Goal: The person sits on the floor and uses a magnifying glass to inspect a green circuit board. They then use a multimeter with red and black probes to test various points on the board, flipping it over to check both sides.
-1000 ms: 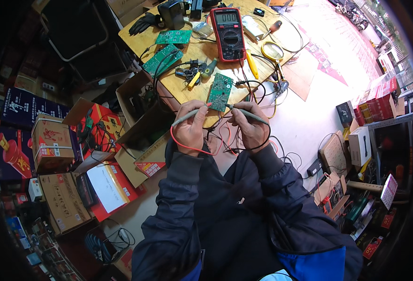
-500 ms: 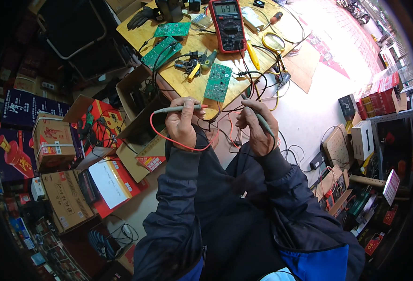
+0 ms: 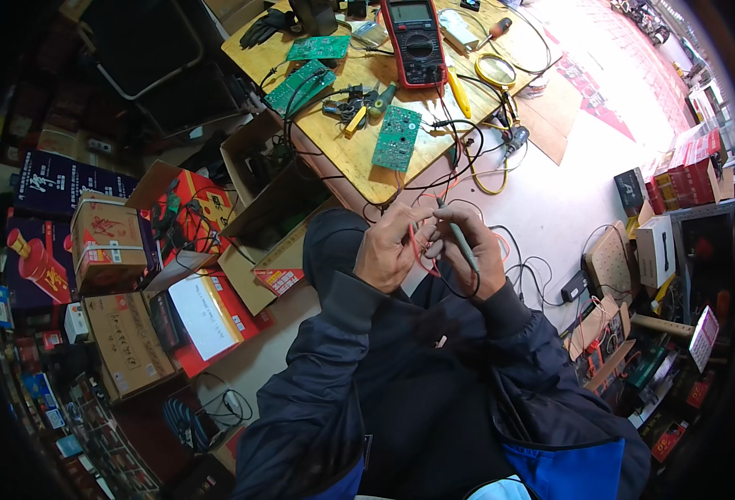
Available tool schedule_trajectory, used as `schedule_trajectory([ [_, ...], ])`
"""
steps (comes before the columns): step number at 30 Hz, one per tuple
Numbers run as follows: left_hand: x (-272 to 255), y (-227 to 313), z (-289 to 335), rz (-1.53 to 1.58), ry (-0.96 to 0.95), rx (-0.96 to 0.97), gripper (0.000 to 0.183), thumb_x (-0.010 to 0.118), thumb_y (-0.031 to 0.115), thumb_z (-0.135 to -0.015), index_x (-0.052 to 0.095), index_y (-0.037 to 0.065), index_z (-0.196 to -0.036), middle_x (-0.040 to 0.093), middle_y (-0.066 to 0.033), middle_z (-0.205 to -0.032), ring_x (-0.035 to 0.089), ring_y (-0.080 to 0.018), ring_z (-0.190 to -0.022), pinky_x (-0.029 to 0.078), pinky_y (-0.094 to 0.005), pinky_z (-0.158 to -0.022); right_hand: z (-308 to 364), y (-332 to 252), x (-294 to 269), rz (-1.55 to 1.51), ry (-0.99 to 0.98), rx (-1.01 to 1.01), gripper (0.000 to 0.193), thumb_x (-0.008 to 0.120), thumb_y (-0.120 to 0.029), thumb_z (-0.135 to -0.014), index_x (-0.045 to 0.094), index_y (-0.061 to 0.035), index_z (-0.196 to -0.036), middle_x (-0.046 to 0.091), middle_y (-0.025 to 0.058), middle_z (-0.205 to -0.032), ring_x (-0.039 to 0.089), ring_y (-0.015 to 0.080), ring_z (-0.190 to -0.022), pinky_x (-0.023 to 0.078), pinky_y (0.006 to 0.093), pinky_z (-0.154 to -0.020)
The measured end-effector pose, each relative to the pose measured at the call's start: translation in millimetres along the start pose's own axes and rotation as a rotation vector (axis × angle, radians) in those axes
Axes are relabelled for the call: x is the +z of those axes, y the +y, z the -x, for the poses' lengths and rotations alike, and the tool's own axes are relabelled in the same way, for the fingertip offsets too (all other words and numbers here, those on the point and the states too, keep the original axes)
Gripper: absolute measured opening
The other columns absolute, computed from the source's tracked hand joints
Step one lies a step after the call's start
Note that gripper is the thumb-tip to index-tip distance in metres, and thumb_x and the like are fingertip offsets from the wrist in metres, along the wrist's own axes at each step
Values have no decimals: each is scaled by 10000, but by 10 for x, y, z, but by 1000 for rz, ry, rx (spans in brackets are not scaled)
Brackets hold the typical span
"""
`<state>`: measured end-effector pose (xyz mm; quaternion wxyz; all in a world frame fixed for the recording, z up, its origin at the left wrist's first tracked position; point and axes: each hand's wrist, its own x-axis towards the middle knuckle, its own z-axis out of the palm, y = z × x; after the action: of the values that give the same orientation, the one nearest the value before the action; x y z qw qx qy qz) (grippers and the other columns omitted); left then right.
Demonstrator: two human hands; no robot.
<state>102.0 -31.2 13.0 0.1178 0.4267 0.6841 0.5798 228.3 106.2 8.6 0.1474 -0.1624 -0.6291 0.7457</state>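
Note:
Just off the near corner of the wooden table, my two hands are close together with fingertips meeting. My right hand [image 3: 485,252] is closed around a grey-green test probe [image 3: 462,244], tip up toward the table, black lead looping below. My left hand [image 3: 386,250] is curled closed; a red test lead [image 3: 418,250] comes out beside its fingers, and its probe is mostly hidden between the hands. On the table, nearest them, lies a green circuit board [image 3: 397,139]. Behind it stands a red-framed multimeter [image 3: 417,46] with leads plugged in.
The wooden table [image 3: 355,167] also holds two more circuit boards [image 3: 301,87], pliers [image 3: 352,108], a yellow-handled tool [image 3: 459,93], a magnifying glass [image 3: 495,72] and a black glove [image 3: 266,27]. Cardboard boxes [image 3: 126,346] crowd the left. Cables [image 3: 525,275] trail on the floor at right.
My hands have come together from apart; the left moved right and lower, turning its back up, so its probe no longer shows. The meter display's digits are no longer readable. The view shifted slightly.

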Motion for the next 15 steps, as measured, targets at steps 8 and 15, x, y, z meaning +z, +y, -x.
schedule_trajectory([
  [8, 144, 60, 187, -191, -79, -41, 494, 643, -58, -838, 715, 79, -1307, 644, -140, -1109, 669, -374, -972, 545, -458, -855, 290, -35, -258, -200, -45, 107, 412, 538, 61, -1001, 539, 4, -1409, 720, 147, -1186, 722, 176, -969, 561, 287, -846],
  [15, 403, 188, 388, -195, -132, -97, 663, 628, -76, -785, 604, 53, -1435, 604, -190, -1237, 639, -429, -1062, 537, -472, -915, 439, -39, -227, -90, -87, 164, 481, 718, -129, -1009, 471, -4, -1403, 703, 123, -1101, 699, 163, -928, 566, 295, -826],
])
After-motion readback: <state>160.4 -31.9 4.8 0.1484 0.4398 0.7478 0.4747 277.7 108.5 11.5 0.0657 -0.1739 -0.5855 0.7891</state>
